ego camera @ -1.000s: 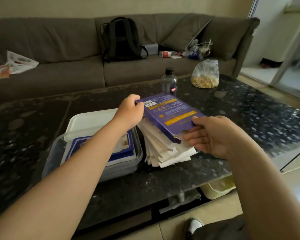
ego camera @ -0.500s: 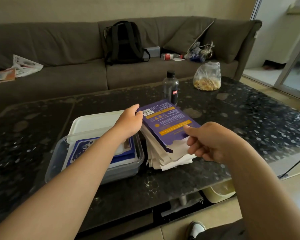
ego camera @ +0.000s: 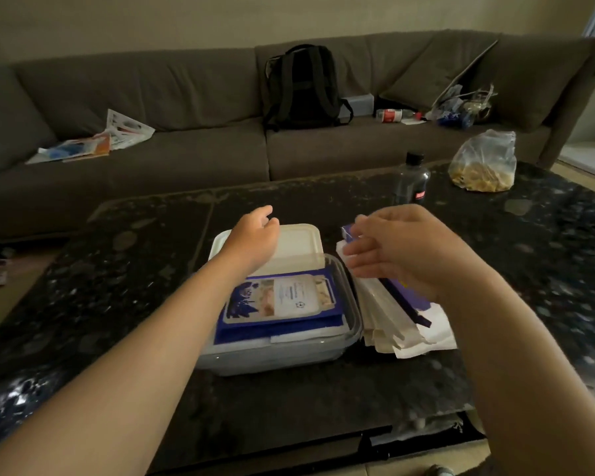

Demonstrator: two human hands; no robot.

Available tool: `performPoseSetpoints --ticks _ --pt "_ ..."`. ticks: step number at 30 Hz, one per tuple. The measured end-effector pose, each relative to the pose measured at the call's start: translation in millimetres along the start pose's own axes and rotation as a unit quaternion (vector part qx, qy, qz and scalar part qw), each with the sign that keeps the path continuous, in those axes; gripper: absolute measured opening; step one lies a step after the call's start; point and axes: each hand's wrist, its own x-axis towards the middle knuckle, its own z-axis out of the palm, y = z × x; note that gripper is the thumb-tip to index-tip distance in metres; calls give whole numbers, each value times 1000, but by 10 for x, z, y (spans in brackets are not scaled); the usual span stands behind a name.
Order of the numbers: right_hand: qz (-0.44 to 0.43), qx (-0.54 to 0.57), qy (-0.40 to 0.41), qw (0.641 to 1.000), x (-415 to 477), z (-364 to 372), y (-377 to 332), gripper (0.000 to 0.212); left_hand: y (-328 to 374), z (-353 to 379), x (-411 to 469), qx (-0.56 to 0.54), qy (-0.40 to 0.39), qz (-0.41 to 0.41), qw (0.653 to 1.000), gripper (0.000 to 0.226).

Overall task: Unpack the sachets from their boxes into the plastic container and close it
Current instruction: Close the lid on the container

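- Two hands are out, and neither one holds anything. The fingers (ego camera: 267, 214) of the left hand (ego camera: 255, 238) are loose and a little bent. The fingers (ego camera: 361, 249) of the right hand (ego camera: 406, 252) are stretched out flat.
- The left hand hangs over the white lid (ego camera: 299, 242). The right hand is over the purple box (ego camera: 418, 301). It is too blurry to tell if it touches the box.
- The purple box lies on top of the white sachets (ego camera: 392, 324), just beside the plastic container (ego camera: 275, 359) on the counter (ego camera: 117, 269).
- I think the sachets are light, thin and bendy. They look smooth, so they may slide and fan out. A good hold is on both long sides of the pile, squeezed together.
- The box looks stiff and light. Pinching it by an edge should do.
- The container is open, with flat blue packs (ego camera: 282, 300) inside. The lid sits at its far side.
- Counting: one container, one lid, one purple box, and one pile of sachets. The sachets are packed too close to count. At least two blue packs show.
- Farther off are one dark bottle (ego camera: 412, 182) and one clear bag (ego camera: 485, 166) of yellow bits. One backpack (ego camera: 301, 87) sits on the sofa (ego camera: 186, 97).
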Motion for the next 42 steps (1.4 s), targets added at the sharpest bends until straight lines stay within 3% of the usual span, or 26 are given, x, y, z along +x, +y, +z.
performPoseSetpoints --ticks 4,8,17,20,25,29,35,42 --pt "-32 -73 17 997 409 564 -177 10 -204 -354 115 6 24 -27 999 51" --pt "-30 -163 -16 986 881 971 -285 41 -390 -530 333 -8 33 -70 997 51" --pt "105 -345 10 933 1859 1261 62 61 -893 -453 753 10 -13 -158 987 57" --pt "130 -391 32 910 2090 1243 208 53 -988 -412 888 18 -12 -190 981 57" --pt "126 -457 -21 880 2218 1269 254 35 -1106 -341 1023 15 -13 -206 978 51" --pt "132 -447 -6 885 2254 1332 335 27 -1158 -318 1041 12 1 -215 977 46" --pt "128 -342 51 930 2224 1299 205 53 -1132 -456 1014 -74 65 -245 965 50" --pt "59 -205 131 968 1825 1100 -306 47 -688 -864 741 -157 139 -189 959 39"
